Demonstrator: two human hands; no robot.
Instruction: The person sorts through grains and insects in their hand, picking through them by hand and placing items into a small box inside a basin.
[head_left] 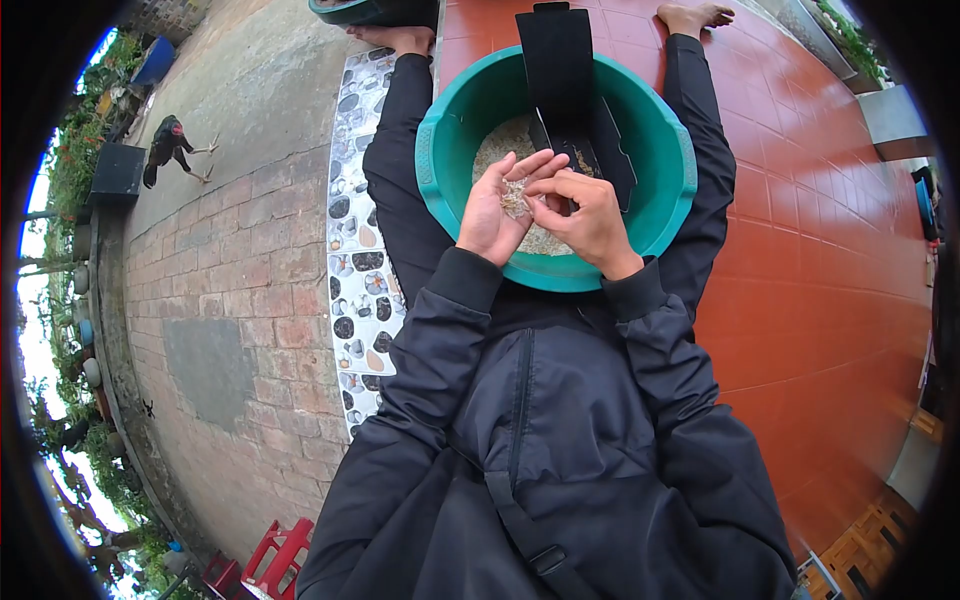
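My left hand (491,212) is palm up over a green basin (432,165), cupping a small heap of pale rice grains (514,198). Just beside it, my right hand (588,212) pinches thumb and fingertips together at the edge of that heap; whatever is between them is too small to make out. More rice (507,140) covers the bottom of the basin, partly hidden behind both hands. Inside the basin stands an open black box (556,72) with its flap raised, and a few grains lie in its lower part.
My outstretched legs flank the basin on red floor tiles (800,300). A pebble-patterned tile strip (358,310) borders the lower brick paving (285,310). A dark chicken (168,148) stands there near a black block (118,174). Red plastic chairs (275,560) are at lower left.
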